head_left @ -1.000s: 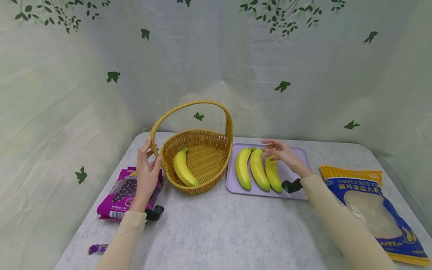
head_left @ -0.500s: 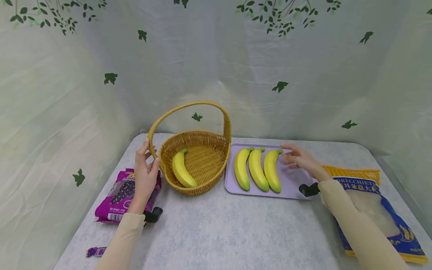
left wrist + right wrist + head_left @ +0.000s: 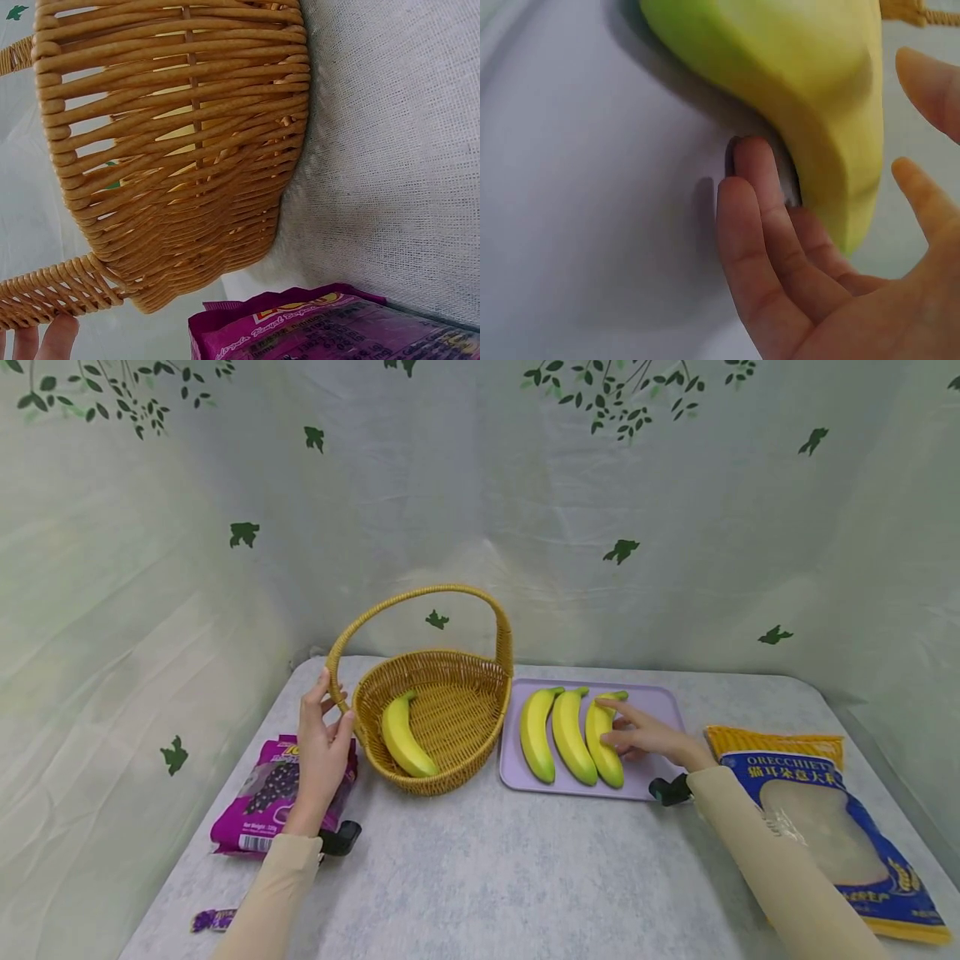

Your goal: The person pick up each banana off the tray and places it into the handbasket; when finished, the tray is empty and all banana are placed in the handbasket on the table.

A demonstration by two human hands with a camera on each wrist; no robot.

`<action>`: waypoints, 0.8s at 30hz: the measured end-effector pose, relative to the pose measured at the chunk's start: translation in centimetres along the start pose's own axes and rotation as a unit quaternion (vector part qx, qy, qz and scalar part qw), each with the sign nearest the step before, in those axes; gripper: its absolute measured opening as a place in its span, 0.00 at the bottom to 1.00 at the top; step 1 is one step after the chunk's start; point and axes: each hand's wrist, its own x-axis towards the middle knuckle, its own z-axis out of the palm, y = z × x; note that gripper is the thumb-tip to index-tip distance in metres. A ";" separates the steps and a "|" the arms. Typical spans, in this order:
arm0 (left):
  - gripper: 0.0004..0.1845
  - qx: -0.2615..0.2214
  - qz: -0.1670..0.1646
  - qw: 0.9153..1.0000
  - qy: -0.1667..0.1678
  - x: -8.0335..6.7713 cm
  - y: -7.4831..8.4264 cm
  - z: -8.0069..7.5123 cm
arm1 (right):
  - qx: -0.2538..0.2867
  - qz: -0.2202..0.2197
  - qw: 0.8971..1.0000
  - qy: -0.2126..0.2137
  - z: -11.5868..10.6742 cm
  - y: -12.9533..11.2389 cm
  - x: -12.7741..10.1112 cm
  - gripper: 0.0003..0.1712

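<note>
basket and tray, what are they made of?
Basket: woven wicker or rattan-like strands, tan with a slight sheen; the left wrist view shows round strands laced over ribs. It could be synthetic. Tray: smooth matte lilac, probably plastic, with an even surface and rounded rim.
</note>
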 end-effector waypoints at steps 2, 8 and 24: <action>0.31 0.001 0.003 1.000 0.001 0.0 0.0 0.0 | -0.013 -0.010 1.000 0.004 0.4 -0.4 0.1 0.44; 0.31 0.003 0.015 1.000 0.005 0.0 0.0 -0.1 | -0.045 -0.020 0.999 0.022 1.2 -0.9 0.6 0.40; 0.32 0.008 0.003 1.000 0.003 0.0 0.0 -0.1 | -0.038 -0.040 0.996 0.067 0.8 -2.5 0.0 0.39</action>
